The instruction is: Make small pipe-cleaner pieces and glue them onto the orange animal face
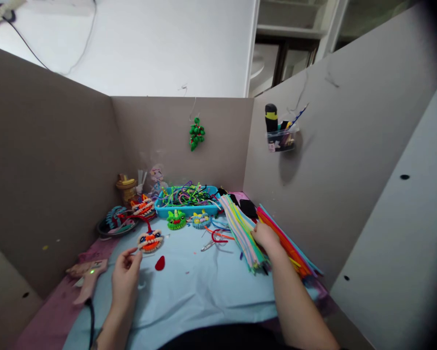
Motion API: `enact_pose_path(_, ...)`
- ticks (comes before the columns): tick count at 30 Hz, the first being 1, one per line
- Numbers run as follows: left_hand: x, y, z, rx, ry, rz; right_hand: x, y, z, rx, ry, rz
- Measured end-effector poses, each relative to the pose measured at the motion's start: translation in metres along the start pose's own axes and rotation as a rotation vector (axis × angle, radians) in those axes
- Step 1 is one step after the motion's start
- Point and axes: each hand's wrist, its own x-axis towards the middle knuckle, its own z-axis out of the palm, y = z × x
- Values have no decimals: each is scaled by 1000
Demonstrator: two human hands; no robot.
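Note:
My left hand (126, 273) is at the left, its fingers loosely curled with thumb and forefinger a little apart. Its fingertips are close beside an orange and cream pipe-cleaner animal face (150, 241) lying on the blue cloth; whether they touch it I cannot tell. A red teardrop-shaped piece (160, 263) lies right of that hand. My right hand (266, 237) is closed at the edge of a bundle of pastel pipe cleaners (242, 231), its fingertips partly hidden. Small pliers (208, 244) and a bent red pipe cleaner (218, 238) lie left of the bundle.
A blue tray (160, 212) of tangled pipe cleaners stands at the back, with green (176, 220) and blue-yellow (201, 220) faces before it. A pink glue gun (89, 278) lies at left, near a dark bowl (103, 232). Brighter pipe cleaners (289, 243) lie right. Grey panels (182, 165) enclose the table.

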Motion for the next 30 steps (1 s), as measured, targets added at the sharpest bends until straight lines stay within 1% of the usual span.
enact_pose_path(7, -1, 4, 1, -17, 17, -13, 1, 5, 2, 57, 51, 20)
enact_pose_path(10, -1, 4, 2, -30, 22, -23, -5, 5, -2, 86, 109, 10)
enact_pose_path(12, -1, 4, 2, -37, 20, -31, -11, 2, -7, 105, 179, -41)
enact_pose_path(15, -2, 6, 3, -43, 17, -34, -20, -8, -17, 143, 263, -163)
enact_pose_path(17, -3, 7, 3, -40, 21, -35, -25, -19, -22, 175, 252, -251)
enact_pose_path(19, -2, 7, 2, -33, 18, -36, -29, -30, -24, 182, 190, -321)
enact_pose_path(20, -2, 6, 2, -27, 18, -35, -30, -34, -23, 174, 165, -330)
enact_pose_path(22, -2, 4, 1, -16, 12, -36, -30, -41, -20, 142, 158, -294)
enact_pose_path(24, -1, 4, 1, -10, 11, -40, -30, -44, -16, 110, 188, -233)
enact_pose_path(26, -2, 5, 2, -15, 16, -42, -28, -44, -12, 89, 209, -193)
enact_pose_path(30, -3, 9, 3, -23, 6, -45, -24, -43, -5, 67, 197, -139)
